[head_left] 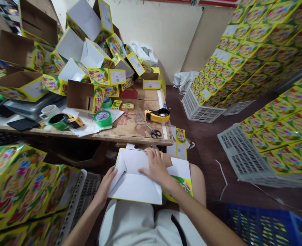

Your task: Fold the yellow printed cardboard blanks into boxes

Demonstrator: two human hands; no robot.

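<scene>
A flat, unfolded cardboard box [132, 184], white inside with yellow printed edges, lies on my lap. My right hand [156, 167] presses flat on its upper flaps, fingers stretched out toward the table edge. My left hand [107, 184] grips the box's left edge, fingers curled round it. More flat box blanks [181, 177] lie under it to the right.
A wooden table [130, 131] ahead carries scissors [154, 131], a yellow tape dispenser [158, 115], green tape rolls [103, 118], a white mug [48, 111] and a heap of folded open boxes [89, 58]. Stacked printed cartons [263, 44] and white crates [199, 109] fill the right; a blue crate [266, 223] is at bottom right.
</scene>
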